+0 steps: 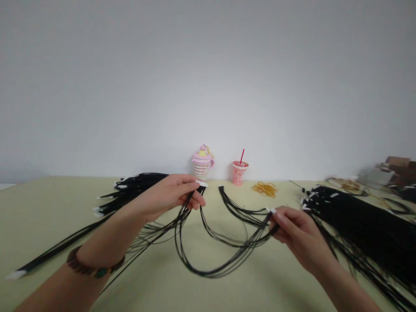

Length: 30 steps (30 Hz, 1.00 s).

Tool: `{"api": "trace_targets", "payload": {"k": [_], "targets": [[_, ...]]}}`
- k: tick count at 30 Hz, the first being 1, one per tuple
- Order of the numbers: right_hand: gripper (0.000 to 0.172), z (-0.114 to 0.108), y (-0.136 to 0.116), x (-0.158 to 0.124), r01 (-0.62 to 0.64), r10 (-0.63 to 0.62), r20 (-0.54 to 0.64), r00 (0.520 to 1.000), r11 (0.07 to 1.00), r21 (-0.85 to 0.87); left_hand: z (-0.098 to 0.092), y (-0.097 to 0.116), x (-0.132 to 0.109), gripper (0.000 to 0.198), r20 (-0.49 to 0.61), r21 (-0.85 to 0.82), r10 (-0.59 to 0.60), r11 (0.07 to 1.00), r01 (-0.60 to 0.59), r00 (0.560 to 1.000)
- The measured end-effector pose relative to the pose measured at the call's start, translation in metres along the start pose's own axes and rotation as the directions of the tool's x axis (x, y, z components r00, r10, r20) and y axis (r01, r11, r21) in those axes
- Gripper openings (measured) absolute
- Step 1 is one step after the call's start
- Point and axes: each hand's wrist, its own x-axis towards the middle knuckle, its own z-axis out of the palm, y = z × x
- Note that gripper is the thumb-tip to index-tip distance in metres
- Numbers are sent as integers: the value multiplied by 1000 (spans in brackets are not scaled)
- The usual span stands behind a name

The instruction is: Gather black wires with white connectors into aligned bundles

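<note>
A black wire harness [212, 274] hangs in loose loops between my two hands above the table. My left hand [177, 195] pinches one end beside its white connector [202, 183]. At the other end, my right hand [294, 232] grips the wires just below a small white connector [272, 211]. Behind the loops, another stretch of black wires [232, 206] runs from a dark end toward my right hand; whether it belongs to the same harness, I cannot tell. More thin wires [156, 229] spread out under my left forearm, toward a white end at the lower left.
A pile of black wire harnesses [360, 234] lies at the right, a smaller pile [143, 180] at the left. Along the wall stand a pink cupcake-shaped cup [201, 164] and a pink cup with a straw [238, 173]. Yellow rubber bands [264, 189] lie near them. Boxes [398, 169] sit far right.
</note>
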Motion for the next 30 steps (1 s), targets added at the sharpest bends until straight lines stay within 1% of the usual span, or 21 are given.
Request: {"api": "trace_targets", "payload": {"k": [3, 4, 6, 7, 8, 9, 11, 13, 16, 20, 26, 30], "targets": [[26, 21, -3, 9, -18, 26, 116, 993, 998, -68, 19, -5, 0, 20, 139, 8, -46, 999, 46, 989], [25, 28, -3, 12, 7, 4, 141, 990, 997, -78, 25, -6, -1, 20, 176, 11, -56, 998, 55, 983], [23, 41, 0, 15, 97, -88, 166, 982, 994, -49, 38, -8, -3, 21, 222, 12, -69, 998, 68, 972], [22, 46, 4, 16, 134, -131, 164, 978, 991, -10, 44, -10, -3, 22, 228, 10, -76, 997, 75, 971], [22, 49, 9, 16, 145, -150, 159, 976, 989, 42, 50, -12, -3, 24, 218, 1, -78, 997, 79, 973], [21, 51, 14, 15, 125, -139, 153, 978, 987, 97, 55, -16, -3, 25, 198, -16, -78, 996, 83, 977], [21, 52, 25, 11, 37, -62, 136, 989, 983, 180, 65, -25, -1, 28, 157, -88, -70, 993, 85, 985], [22, 49, 33, 7, -31, 10, 101, 995, 978, 205, 74, -37, 2, 28, 137, -164, -42, 984, 65, 990], [24, 46, 39, 3, -50, 44, 34, 998, 980, 191, 84, -55, 7, 28, 137, -256, -21, 965, 56, 990], [29, 45, 39, 2, -52, 58, -26, 998, 979, 198, 91, -66, 8, 27, 158, -325, -38, 942, 88, 987], [29, 49, 44, 2, -58, 76, -48, 996, 951, 302, 90, -70, 8, 24, 157, -373, -57, 921, 113, 986], [31, 50, 46, 3, -38, 73, -90, 993, 940, 339, 91, -72, 9, 22, 156, -341, -48, 935, 100, 986]]}}
